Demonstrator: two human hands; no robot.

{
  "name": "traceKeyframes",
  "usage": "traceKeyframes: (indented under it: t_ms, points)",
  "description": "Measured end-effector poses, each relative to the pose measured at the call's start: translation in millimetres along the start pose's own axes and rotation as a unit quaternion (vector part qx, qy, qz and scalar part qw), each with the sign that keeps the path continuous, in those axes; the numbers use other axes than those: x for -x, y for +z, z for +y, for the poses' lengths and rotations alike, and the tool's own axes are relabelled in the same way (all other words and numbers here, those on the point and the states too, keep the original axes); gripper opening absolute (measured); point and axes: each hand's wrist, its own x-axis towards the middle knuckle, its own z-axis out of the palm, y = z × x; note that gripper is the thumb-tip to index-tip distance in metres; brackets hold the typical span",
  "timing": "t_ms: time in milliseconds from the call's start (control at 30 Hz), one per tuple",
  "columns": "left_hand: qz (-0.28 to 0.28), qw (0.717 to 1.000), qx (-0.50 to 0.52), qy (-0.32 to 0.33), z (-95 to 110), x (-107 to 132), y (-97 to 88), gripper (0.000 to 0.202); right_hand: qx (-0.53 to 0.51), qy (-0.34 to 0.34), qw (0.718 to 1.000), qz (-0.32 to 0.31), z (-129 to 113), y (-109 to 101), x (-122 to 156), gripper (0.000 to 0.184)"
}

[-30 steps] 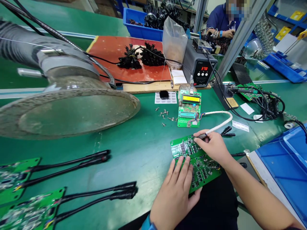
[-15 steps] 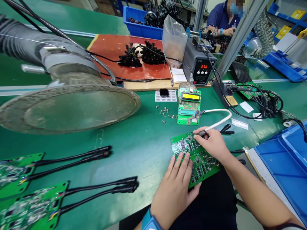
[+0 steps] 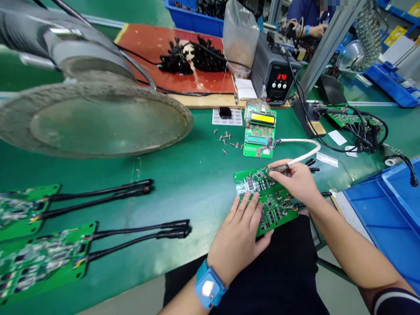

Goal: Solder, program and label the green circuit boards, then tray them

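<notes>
My left hand (image 3: pixel 238 234) lies flat with its fingers stretched over two green circuit boards, its fingertips near where they meet. The upper circuit board (image 3: pixel 241 176) carries a digit display, while the lower circuit board (image 3: pixel 278 224) reaches the bench edge. Pinched in my right hand (image 3: pixel 298 183) is a dark probe (image 3: pixel 281 168), its tip at the upper board's far edge; the exact contact point is hidden by fingers. From the probe a white cable (image 3: pixel 308 154) loops back to a small programmer board (image 3: pixel 248 152) with a lit yellow screen.
Loose screws (image 3: pixel 226 136) lie left of the programmer board. A soldering station (image 3: pixel 275 81) stands behind, its iron (image 3: pixel 337 111) in a holder at right. A large fume hood (image 3: pixel 98 122) overhangs the left, above cabled circuit boards (image 3: pixel 49 253). Blue bins (image 3: pixel 377 210) sit at right; a co-worker (image 3: pixel 302 13) sits beyond.
The view has tilted down, so the bench sits higher in the picture and more of my left wrist shows. Both hands keep nearly the same places on the boards.
</notes>
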Motion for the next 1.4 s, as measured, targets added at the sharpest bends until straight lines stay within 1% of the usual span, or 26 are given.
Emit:
traceKeyframes:
  t_ms: [100,200,267,367,467,567,833,1400]
  points:
    - [-0.006,1.000,0.010,-0.003,0.6,-0.2,0.0,0.050,-0.013,0.023,0.999,-0.036,-2.0,-15.5,23.7,0.020]
    - [-0.012,1.000,0.017,-0.006,0.6,-0.3,-0.1,0.051,-0.005,0.057,0.996,-0.067,2.9,-22.9,50.3,0.019]
    - [-0.016,1.000,0.020,-0.007,0.6,-0.4,-0.1,0.051,0.005,0.049,0.997,-0.065,9.1,-21.5,63.5,0.018]
    - [-0.018,1.000,0.021,-0.007,0.5,-0.5,0.0,0.051,0.006,0.013,0.999,-0.048,18.0,-15.3,73.1,0.016]
    - [-0.012,1.000,0.023,-0.006,0.5,-0.4,0.0,0.050,0.000,-0.018,1.000,-0.023,22.7,-10.9,74.3,0.015]
    - [-0.012,1.000,0.026,-0.007,0.5,-0.5,-0.6,0.049,0.005,-0.036,0.999,-0.004,23.8,-9.6,72.7,0.015]
    - [-0.017,1.000,0.022,-0.006,0.2,-0.7,-1.2,0.049,0.033,-0.074,0.997,-0.001,23.9,-5.7,67.7,0.015]
    - [-0.023,0.999,0.034,-0.008,0.2,-1.4,-1.9,0.048,0.025,-0.083,0.996,0.016,23.5,-2.4,67.3,0.012]
